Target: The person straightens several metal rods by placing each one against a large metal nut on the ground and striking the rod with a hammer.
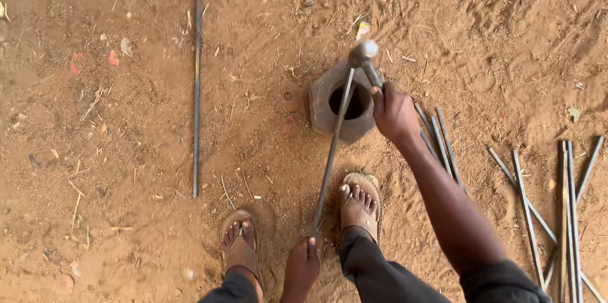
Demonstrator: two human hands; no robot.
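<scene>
A thin steel rod [332,151] is lying slantwise across a ring-shaped metal block [342,101] sunk in red dirt, its far end under a hammer [363,56]. The right hand [394,113] is gripping the hammer's handle; the left hand [302,266] is clenching the rod's near end between sandalled feet. Cut rods [544,202] are lying scattered to the right, a long bar [197,94] to the left.
</scene>
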